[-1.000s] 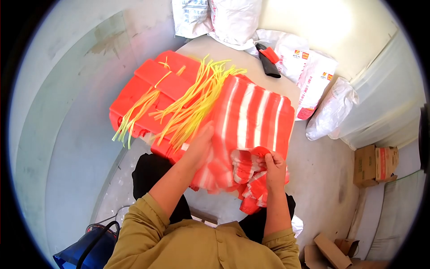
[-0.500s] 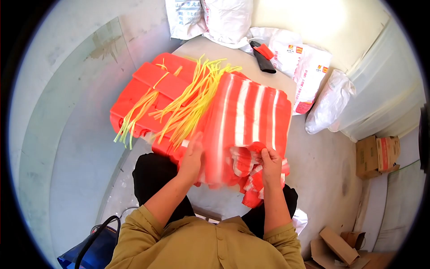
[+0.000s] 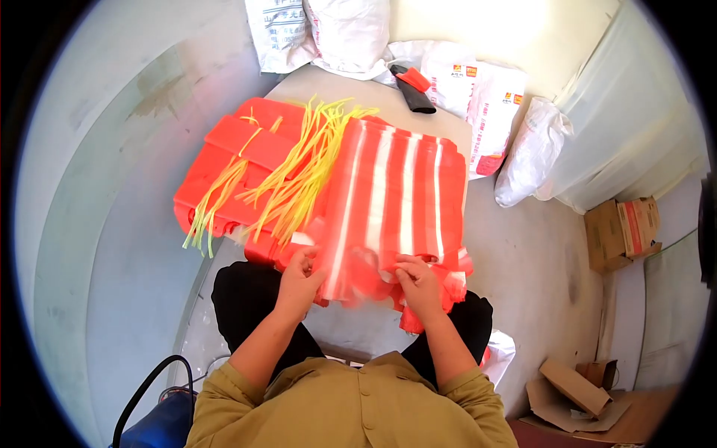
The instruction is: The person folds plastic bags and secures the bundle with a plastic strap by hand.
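In front of me lies a thick stack of red-and-white striped plastic bags (image 3: 396,194), with crumpled lower ends hanging off the near edge. My left hand (image 3: 299,285) is at the stack's lower left corner, its fingers curled on a bag edge. My right hand (image 3: 420,285) pinches the lower edge of a striped bag between thumb and fingers. The plastic between both hands is blurred by motion. Left of the stack is a bundle of yellow strips (image 3: 299,175), lying over folded red plastic bundles (image 3: 216,175), one of them tied with yellow strips.
A black sleeve-like item with a red piece (image 3: 413,89) lies at the table's (image 3: 358,86) far end. White printed sacks (image 3: 347,37) stand behind it. Cardboard boxes (image 3: 624,231) are on the right, more cardboard (image 3: 575,396) lower right. A blue bag (image 3: 160,422) sits lower left.
My right hand has moved left and slightly up along the near edge, my left hand slightly left and down. The crumpled bag piece raised in my right hand is now lower and flatter.
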Demonstrator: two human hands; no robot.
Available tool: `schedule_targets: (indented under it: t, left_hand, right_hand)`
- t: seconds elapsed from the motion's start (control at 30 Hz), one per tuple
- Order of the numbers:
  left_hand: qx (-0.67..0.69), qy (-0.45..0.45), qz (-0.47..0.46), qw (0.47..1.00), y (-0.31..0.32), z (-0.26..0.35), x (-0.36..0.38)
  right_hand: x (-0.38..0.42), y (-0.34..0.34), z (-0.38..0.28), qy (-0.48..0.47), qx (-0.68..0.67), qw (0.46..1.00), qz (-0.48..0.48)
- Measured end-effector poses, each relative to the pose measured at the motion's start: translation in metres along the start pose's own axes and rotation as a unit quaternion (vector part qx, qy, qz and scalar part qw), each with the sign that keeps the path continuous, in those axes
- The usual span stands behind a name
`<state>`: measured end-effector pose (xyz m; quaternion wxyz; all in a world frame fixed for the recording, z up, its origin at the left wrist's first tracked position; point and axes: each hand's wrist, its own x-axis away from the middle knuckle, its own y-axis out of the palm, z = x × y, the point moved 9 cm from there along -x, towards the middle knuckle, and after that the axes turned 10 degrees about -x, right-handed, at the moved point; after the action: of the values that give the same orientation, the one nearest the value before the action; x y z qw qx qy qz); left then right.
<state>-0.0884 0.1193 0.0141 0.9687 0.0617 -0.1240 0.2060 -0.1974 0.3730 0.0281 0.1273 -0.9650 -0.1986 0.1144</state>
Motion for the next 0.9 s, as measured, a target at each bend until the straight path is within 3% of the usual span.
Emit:
schedule_targets:
  t: [0.17,0.27,0.37,0.43,0.53,0.73,0.83,0.9]
  left_hand:
    - [-0.017,0.082,0.020,0.996,-0.006,0.030,0.015]
    - [-0.150,0.123,0.023,0.981,-0.004,0.038,0.013]
    - [-0.389,0.149,0.000,0.909,0.018,0.067,0.007]
    - [-0.437,0.180,-0.016,0.881,0.044,0.082,-0.003]
    - [-0.490,0.223,-0.056,0.841,0.086,0.089,-0.026]
    - [-0.578,0.241,-0.138,0.767,0.142,0.071,-0.055]
    - [-0.519,0.153,-0.152,0.827,0.141,0.080,-0.048]
    - [-0.523,0.194,-0.191,0.808,0.140,0.066,-0.049]
  right_hand:
    - [0.013,0.015,-0.017,-0.067,0.061,0.995,-0.037]
    - [0.020,0.024,-0.023,-0.086,0.078,0.992,-0.050]
    - [0.021,0.030,-0.013,-0.074,0.049,0.995,-0.054]
    - [0.021,0.032,-0.026,-0.081,0.056,0.994,-0.053]
    - [0.022,0.033,-0.031,-0.014,0.093,0.995,-0.046]
    - [0.025,0.032,-0.028,-0.066,0.116,0.990,-0.040]
    - [0.026,0.029,-0.031,-0.097,0.095,0.991,-0.019]
    - [0.025,0.030,-0.028,-0.079,0.074,0.994,-0.016]
